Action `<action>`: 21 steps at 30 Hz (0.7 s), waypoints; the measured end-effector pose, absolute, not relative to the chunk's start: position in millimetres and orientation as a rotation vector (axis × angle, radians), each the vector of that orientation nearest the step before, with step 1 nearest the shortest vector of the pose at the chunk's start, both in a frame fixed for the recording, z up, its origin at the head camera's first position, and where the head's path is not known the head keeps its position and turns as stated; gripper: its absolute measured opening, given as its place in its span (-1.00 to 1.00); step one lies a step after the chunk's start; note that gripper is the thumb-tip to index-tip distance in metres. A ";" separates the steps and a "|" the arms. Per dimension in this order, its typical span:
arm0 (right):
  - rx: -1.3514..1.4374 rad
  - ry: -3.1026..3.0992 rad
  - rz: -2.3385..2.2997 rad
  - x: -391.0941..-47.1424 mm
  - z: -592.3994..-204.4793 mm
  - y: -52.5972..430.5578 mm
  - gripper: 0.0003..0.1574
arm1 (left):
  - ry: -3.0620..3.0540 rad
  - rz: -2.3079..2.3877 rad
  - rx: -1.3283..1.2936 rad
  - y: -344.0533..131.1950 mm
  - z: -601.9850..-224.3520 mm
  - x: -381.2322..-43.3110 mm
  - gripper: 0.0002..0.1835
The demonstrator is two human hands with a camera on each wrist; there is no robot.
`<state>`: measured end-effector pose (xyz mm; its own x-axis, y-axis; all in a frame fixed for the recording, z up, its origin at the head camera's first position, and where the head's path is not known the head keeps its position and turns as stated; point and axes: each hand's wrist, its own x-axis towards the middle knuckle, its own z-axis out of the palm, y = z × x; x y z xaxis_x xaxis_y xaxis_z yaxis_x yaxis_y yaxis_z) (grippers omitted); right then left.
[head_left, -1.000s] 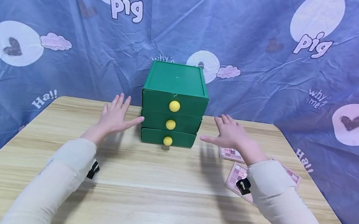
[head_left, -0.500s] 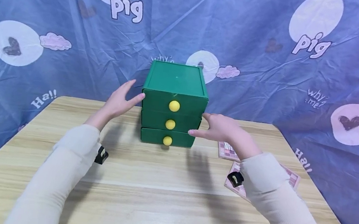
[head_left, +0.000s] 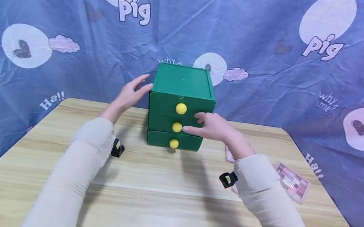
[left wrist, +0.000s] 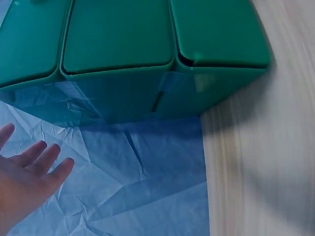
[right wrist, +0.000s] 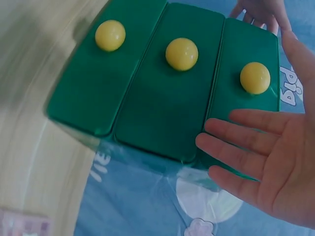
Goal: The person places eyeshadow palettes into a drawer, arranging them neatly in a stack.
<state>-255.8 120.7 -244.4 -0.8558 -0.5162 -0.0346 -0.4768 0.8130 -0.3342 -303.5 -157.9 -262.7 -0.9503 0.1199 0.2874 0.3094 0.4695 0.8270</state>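
Observation:
A green three-drawer cabinet (head_left: pixel 186 80) with round yellow knobs (head_left: pixel 180 108) stands at the back middle of the table, all its drawers closed. At its upper left front corner is my left hand (head_left: pixel 129 94), fingers spread; in the left wrist view it shows apart from the cabinet's side, holding nothing. My right hand (head_left: pixel 214 127) hovers before the right part of the drawer fronts. In the right wrist view its fingers (right wrist: pixel 241 152) are extended near the top drawer, off the knob. Whether either hand touches the cabinet I cannot tell.
Pink makeup palettes (head_left: pixel 292 182) lie on the right side of the wooden table (head_left: pixel 140 208), some partly hidden by the right forearm. A blue printed cloth (head_left: pixel 263 32) hangs behind and beside the table. Each wrist carries a small black camera (head_left: pixel 228 179).
Both hands have moved inward. The left rose to the cabinet's upper corner, and the right came leftward in front of the drawers. The view has shifted slightly.

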 end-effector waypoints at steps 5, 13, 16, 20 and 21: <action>-0.792 2.831 -0.644 -260.6 -250.7 113.9 -0.13 | -2.437 -1.619 -0.386 -153.6 -260.7 -312.5 -0.38; -0.675 2.768 -0.945 -268.4 -264.7 103.3 -0.21 | -2.257 -2.006 -0.361 -149.5 -257.5 -322.1 -0.41; -0.616 2.676 -1.144 -268.4 -270.3 99.3 -0.24 | -2.199 -2.087 -0.339 -147.8 -258.2 -324.8 -0.43; -0.541 2.493 -1.466 -267.9 -278.7 91.6 -0.32 | -2.141 -2.175 -0.307 -146.4 -260.7 -329.1 -0.46; -0.526 2.456 -1.533 -268.0 -280.7 89.3 -0.34 | -2.132 -2.196 -0.302 -146.0 -261.3 -330.2 -0.46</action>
